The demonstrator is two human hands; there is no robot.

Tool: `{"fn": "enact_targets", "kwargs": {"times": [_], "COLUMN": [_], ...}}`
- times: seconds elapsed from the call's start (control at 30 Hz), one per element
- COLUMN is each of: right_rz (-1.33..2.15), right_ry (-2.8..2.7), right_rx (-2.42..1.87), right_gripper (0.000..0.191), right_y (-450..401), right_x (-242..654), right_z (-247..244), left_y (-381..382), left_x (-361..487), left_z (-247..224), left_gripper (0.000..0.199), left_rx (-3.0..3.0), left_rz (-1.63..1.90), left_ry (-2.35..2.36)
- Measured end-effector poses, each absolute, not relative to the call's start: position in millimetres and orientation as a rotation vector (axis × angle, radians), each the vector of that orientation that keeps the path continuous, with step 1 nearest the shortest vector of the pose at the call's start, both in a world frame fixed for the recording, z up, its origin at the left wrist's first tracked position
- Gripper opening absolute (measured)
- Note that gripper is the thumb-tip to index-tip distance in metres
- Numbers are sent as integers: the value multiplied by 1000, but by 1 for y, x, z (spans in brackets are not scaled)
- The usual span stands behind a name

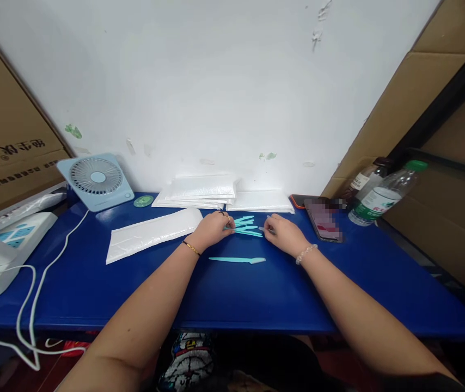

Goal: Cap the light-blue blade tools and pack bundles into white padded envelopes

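My left hand (215, 227) is closed on the handle ends of several turquoise eyebrow razors (249, 227), which fan out to the right over the table. To their right, my right hand (281, 231) is closed in a pinch. A small greyish, see-through piece shows at its fingertips, too small to name. One more turquoise eyebrow razor (232, 259) lies flat by itself in front of both hands, its pale blade end pointing right. Left of my left hand a white padded envelope (151, 234) lies slantwise.
More padded envelopes (203, 189) are stacked against the wall. A blue fan (97, 179) and a power strip (16, 250) with white cables stand at the left of the blue table (252, 305). A phone (324, 220) and bottles (379, 198) are at the right.
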State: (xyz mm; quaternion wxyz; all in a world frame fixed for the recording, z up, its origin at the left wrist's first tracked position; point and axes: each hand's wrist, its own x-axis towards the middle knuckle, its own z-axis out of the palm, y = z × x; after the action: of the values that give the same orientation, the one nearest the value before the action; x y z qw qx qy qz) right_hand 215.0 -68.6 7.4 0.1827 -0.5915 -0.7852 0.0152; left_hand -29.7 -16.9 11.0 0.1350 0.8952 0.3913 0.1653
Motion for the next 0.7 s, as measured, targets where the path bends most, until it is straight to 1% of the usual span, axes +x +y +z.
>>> {"fn": "enact_targets", "kwargs": {"times": [0.27,0.4,0.7], "right_rz": [433,735,1056], "right_ry": [-1877,-1688,-1316], "right_rx": [-1361,-1307,-1139], "right_gripper": [28,35,38], "right_y": [-65,-64,-65], "right_x": [234,231,230], "right_z": [6,4,14], "left_y": [-19,-20,-20], "left_x": [-28,-28,-27], "left_z": [19,19,18], "left_gripper": [22,26,30], "left_rx": [2466,2348,2197], "left_rz": [565,577,608], "left_ry": [1133,1119,1056]}}
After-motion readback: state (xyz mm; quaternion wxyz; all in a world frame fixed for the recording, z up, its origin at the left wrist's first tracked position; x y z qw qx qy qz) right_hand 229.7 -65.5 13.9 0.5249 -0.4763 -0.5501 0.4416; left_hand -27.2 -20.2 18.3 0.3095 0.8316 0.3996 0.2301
